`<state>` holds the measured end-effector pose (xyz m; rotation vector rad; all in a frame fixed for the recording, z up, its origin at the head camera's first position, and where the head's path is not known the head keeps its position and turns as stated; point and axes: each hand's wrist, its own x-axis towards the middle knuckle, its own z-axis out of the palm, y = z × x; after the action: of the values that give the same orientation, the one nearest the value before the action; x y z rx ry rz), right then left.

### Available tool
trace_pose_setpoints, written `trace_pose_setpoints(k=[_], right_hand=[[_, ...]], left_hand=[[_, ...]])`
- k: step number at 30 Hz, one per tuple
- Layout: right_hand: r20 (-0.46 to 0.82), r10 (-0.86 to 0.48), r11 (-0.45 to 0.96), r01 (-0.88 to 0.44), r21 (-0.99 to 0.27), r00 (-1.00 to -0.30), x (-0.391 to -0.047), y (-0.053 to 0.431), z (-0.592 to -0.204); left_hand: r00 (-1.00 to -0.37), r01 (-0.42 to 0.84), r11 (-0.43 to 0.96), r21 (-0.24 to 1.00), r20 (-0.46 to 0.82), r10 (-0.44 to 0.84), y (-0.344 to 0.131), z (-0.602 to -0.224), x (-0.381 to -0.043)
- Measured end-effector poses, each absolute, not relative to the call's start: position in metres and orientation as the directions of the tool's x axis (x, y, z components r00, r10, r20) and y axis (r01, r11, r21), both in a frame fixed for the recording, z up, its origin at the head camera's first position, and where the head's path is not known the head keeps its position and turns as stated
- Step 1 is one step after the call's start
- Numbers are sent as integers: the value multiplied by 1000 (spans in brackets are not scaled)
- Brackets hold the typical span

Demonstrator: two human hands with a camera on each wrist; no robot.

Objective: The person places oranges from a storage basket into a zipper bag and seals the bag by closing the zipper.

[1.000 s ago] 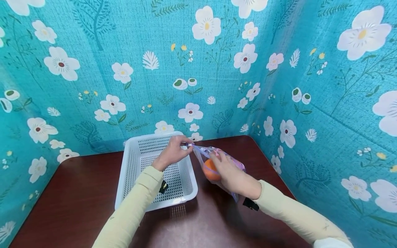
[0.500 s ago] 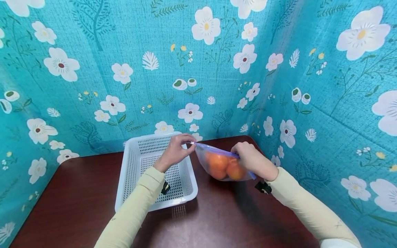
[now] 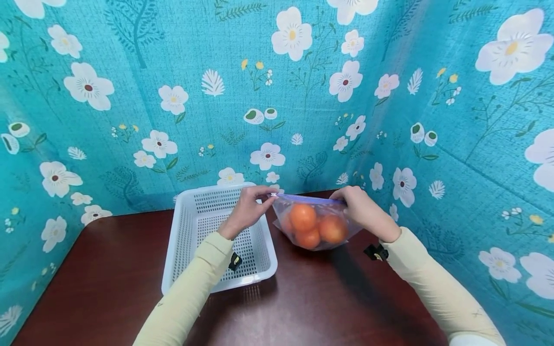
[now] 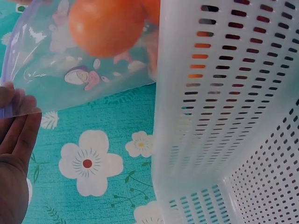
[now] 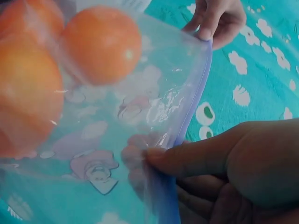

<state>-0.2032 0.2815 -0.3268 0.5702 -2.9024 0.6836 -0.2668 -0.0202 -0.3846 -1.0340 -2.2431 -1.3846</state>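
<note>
A clear zip bag (image 3: 283, 211) with a purple seal strip and printed cartoon figures hangs stretched between both hands. Inside it are several oranges (image 3: 303, 217), which also show through the film in the right wrist view. My left hand (image 3: 247, 209) pinches the bag's upper left corner between thumb and fingers. With thumb and fingers, my right hand (image 5: 219, 172) pinches the seal strip near the other end, thumb on the near side of the film. Its fingertips show blurrily through the plastic. The bag's bottom is close to the table; whether it touches cannot be told.
A white perforated plastic basket (image 3: 169, 250) stands left of the bag, beneath the left forearm. The dark reddish-brown table (image 3: 108, 269) reaches back to a teal flowered cloth (image 3: 207, 120), which also hangs along the right side.
The right hand came away from the orange at the bag's mouth and moved right along the strip, pinching it. The bag is now drawn straight and flat. The left hand stayed at its corner.
</note>
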Motion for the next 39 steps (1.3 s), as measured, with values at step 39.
trace_pose_setpoints(k=[39], right_hand=[[-160,-574,708,-389,-589,-803,-228,347,-319]], left_hand=[[-644,760,196,619,680,349,-12,-377,-248]])
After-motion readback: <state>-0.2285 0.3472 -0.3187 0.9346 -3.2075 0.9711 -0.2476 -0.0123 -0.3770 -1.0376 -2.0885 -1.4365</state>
